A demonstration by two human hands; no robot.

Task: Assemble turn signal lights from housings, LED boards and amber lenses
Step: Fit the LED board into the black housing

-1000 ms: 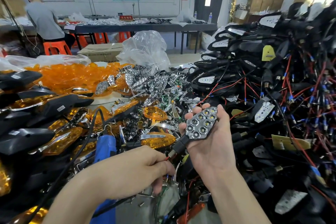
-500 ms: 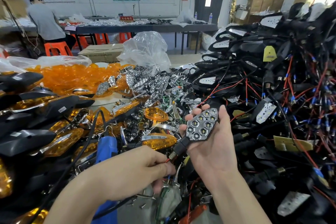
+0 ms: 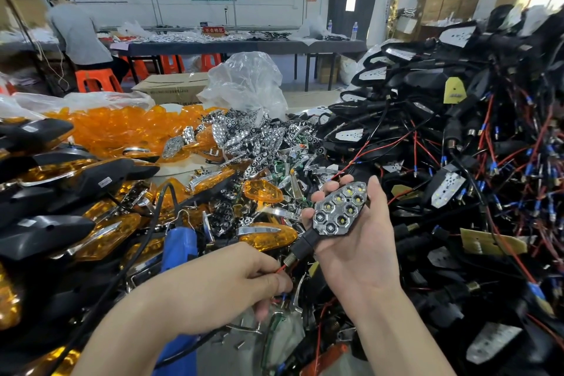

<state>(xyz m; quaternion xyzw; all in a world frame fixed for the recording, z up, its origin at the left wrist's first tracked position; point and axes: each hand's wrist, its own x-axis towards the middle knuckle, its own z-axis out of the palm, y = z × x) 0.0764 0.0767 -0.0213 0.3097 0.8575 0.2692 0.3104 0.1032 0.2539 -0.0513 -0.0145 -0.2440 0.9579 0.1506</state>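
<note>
My right hand (image 3: 354,253) cradles a black turn signal housing (image 3: 337,210), palm up. A chrome reflector with several LED cells faces up in it, and no lens covers it. The housing's black stem points down-left toward my left hand (image 3: 232,284), which pinches the thin red wire (image 3: 282,267) coming out of the stem. A loose amber lens (image 3: 262,191) lies on the pile just left of the housing. Another amber lens with a chrome strip (image 3: 268,235) rests below it.
A heap of black housings with red and black wires (image 3: 457,162) fills the right side. Finished amber-lensed lights (image 3: 61,192) stack at the left. Loose amber lenses (image 3: 122,128), chrome reflectors (image 3: 244,134) and a blue power screwdriver (image 3: 180,247) lie ahead. A person (image 3: 76,36) sits far left.
Almost nothing has changed. My right hand with the housing has shifted very slightly; my left hand keeps its pinch on the red wire.
</note>
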